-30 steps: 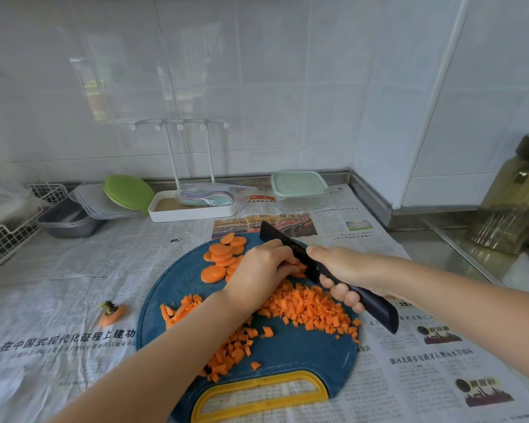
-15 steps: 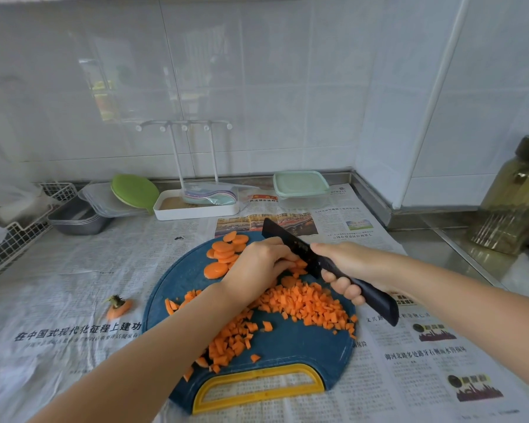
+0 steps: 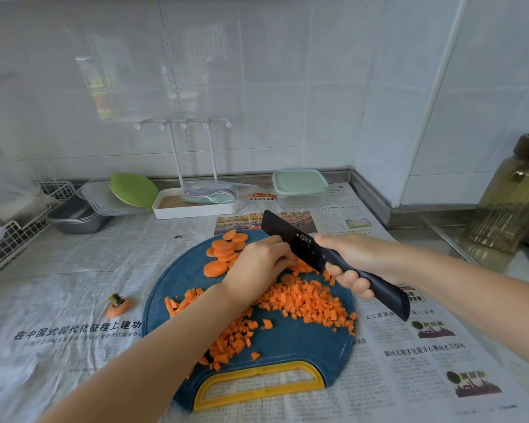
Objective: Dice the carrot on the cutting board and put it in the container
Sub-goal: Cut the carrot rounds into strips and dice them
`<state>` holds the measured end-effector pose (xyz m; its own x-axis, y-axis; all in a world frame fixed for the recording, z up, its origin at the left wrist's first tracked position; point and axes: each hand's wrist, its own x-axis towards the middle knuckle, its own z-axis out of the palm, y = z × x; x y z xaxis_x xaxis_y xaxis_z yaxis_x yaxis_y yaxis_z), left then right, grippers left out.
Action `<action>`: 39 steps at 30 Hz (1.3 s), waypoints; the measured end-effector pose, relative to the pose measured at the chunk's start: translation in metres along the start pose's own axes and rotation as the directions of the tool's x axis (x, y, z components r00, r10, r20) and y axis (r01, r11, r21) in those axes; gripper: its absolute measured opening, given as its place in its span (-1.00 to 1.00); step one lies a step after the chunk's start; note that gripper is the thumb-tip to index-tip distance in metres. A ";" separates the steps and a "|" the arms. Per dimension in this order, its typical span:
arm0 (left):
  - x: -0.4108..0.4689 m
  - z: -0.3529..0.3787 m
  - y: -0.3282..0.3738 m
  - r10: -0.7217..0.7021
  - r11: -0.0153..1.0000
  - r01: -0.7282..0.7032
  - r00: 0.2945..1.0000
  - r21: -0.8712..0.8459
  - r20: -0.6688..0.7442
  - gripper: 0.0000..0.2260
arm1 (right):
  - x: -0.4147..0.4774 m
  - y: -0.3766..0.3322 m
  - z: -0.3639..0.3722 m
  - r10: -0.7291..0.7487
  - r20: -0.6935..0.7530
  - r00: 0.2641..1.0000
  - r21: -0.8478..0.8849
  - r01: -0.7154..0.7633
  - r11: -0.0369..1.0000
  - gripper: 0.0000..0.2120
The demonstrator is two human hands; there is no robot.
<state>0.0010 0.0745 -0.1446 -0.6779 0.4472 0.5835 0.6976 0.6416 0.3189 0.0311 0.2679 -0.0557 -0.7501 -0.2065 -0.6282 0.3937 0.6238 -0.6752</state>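
The right hand (image 3: 358,257) grips the long black knife (image 3: 290,239). The left hand (image 3: 257,267) curls against its blade (fingertips hidden), maybe holding round orange carrot slices (image 3: 223,254); I cannot tell.

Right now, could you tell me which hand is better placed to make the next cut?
Right hand: it grips the black knife, blade over the cutting board. The left hand, fingers curled, sits beside the carrot slices as guide.

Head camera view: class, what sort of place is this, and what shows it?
Probably a home kitchen: a white tiled wall behind, a cutting board with diced carrot on it, and a knife in the right hand.
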 end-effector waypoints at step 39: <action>0.000 -0.003 0.004 -0.035 0.999 0.035 0.998 -0.006 0.049 -0.93 | 0.015 0.002 0.014 0.021 -0.002 1.000 0.075 -0.021 0.997 -0.43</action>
<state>0.0045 0.0760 -0.1411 -0.7124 0.4543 0.5349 0.6746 0.6532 0.3437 0.0277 0.2557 -0.0718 -0.7426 -0.1921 -0.6416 0.4480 0.5697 -0.6890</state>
